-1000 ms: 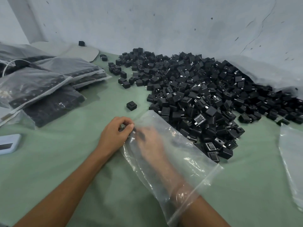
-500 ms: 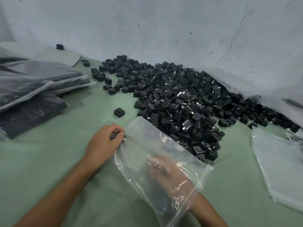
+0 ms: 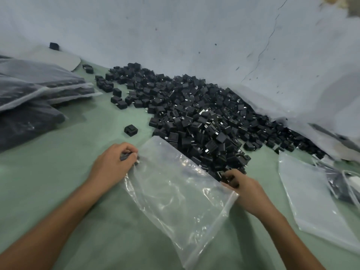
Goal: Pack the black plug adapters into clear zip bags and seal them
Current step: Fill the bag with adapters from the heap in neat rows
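A: What's the setting?

B: A pale green table [image 3: 64, 201] set against a scuffed, cracked grey-white wall [image 3: 175, 36].

A: And nearest the camera?

B: A clear zip bag [image 3: 175, 195] lies flat on the table between the two forearms, with one open edge toward the near right. The left hand [image 3: 113, 164] sits at the bag's far-left corner, fingers curled round a small black plug adapter [image 3: 124, 157] and pinching the plastic there. The right hand [image 3: 245, 189] is at the bag's right edge, where the near end of the heap begins, its fingers curled onto a black adapter [image 3: 229, 179].

A: Further right?

B: A second clear bag [image 3: 311, 197] lies flat near the right edge, apart from the first.

A: Beyond the hands?

B: One lone adapter [image 3: 131, 130] stands by itself just left of the heap. The heap of black plug adapters [image 3: 198, 114] spreads from the middle of the table to the wall. On the far left, filled bags [image 3: 39, 90] of dark contents are stacked overlapping, and a single black adapter [image 3: 54, 45] rests at the wall behind them.
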The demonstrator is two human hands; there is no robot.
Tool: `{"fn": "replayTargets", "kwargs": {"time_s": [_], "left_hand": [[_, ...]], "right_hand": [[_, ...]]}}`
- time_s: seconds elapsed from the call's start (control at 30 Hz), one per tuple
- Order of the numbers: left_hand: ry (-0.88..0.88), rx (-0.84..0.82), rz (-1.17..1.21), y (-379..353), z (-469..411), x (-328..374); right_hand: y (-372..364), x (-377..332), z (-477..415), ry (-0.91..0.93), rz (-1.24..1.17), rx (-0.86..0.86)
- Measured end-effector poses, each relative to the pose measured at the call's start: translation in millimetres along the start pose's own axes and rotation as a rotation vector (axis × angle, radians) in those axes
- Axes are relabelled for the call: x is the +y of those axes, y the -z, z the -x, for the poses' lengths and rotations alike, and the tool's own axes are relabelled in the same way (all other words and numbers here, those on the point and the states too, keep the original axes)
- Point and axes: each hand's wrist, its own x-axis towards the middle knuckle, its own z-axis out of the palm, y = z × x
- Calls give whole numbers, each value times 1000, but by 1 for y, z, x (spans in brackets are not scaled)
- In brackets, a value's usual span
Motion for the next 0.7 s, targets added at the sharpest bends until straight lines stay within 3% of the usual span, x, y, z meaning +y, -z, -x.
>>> {"fn": "replayTargets", "kwargs": {"time_s": [0.13,0.27,0.33,0.5,0.6,0.7], "left_hand": [[-8,-11,7,0,-2,0],[-4,-19,17,1,-1,1],[-3,-13,20,0,-1,2],[19,-18,43,0,0,4],[22,-26,59,0,2,4],[25,-25,67,0,1,4]], "right_hand": [[0,3,8,-34,-54,86],[22,13,59,-128,-516,274],[29,15,94,-153,-730,160],[-7,-25,130,-153,-983,-327],[-39,-53,108,-269,-1334,-421],[-56,-80,72,-270,-1660,-490]]}}
